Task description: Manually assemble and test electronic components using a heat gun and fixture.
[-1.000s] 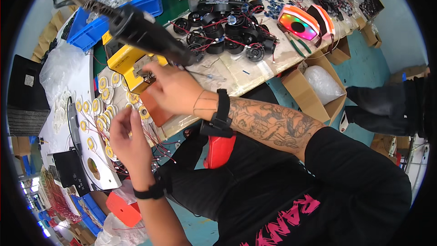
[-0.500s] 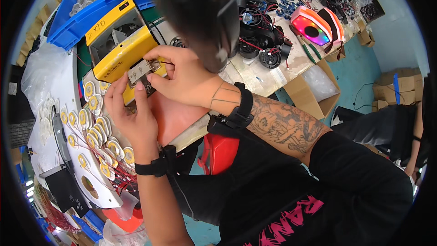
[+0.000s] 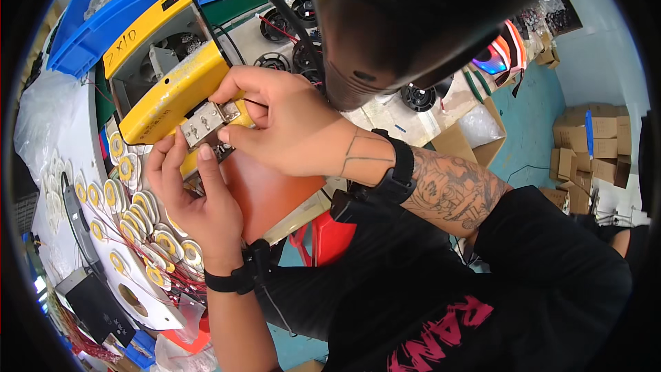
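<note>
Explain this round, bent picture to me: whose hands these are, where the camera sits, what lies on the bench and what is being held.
There is no machine here. A person wears a wide fisheye camera on the head, looking down, so straight edges bend near the rim. The left hand and the tattooed right hand are the wearer's own; both wrists carry black bands. Together they pinch a small grey metal bracket at the front of a yellow box-shaped fixture, above a red-brown pad. At the left lies a white tray with rows of small yellow-and-white coils with thin red wires. Behind are a blue bin, black fans, and cardboard boxes on the floor. The dark blurred shape at the top is too close to identify.
</note>
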### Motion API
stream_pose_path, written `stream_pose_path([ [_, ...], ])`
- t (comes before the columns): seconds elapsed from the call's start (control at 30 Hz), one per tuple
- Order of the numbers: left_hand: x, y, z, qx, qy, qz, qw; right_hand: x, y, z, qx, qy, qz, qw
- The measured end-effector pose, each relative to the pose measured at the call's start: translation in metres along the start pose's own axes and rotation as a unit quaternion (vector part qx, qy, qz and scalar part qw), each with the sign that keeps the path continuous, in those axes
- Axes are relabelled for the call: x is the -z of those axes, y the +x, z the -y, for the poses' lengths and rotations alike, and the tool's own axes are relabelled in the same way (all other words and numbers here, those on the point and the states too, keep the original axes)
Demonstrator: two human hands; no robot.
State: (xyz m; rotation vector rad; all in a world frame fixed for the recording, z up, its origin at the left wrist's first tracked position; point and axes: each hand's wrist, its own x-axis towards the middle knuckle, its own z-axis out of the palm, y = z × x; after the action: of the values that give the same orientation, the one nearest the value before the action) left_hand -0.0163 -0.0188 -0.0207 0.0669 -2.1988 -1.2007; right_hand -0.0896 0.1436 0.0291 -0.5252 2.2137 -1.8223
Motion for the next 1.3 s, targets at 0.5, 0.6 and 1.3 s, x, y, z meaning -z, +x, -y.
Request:
stream_pose_path([
  [0.5,0.004,0.000,-0.006,-0.028,0.024,0.006,0.999,-0.015,0.001,-0.013,0.050,-0.003,-0.040,0.998],
  [0.6,0.004,0.001,0.000,-0.053,0.054,0.009,0.997,-0.004,0.000,-0.011,0.040,-0.071,-0.029,0.996],
  [1.3,0.000,0.007,0.000,-0.077,0.101,-0.016,0.992,-0.026,0.013,-0.040,0.045,0.009,-0.016,0.999],
])
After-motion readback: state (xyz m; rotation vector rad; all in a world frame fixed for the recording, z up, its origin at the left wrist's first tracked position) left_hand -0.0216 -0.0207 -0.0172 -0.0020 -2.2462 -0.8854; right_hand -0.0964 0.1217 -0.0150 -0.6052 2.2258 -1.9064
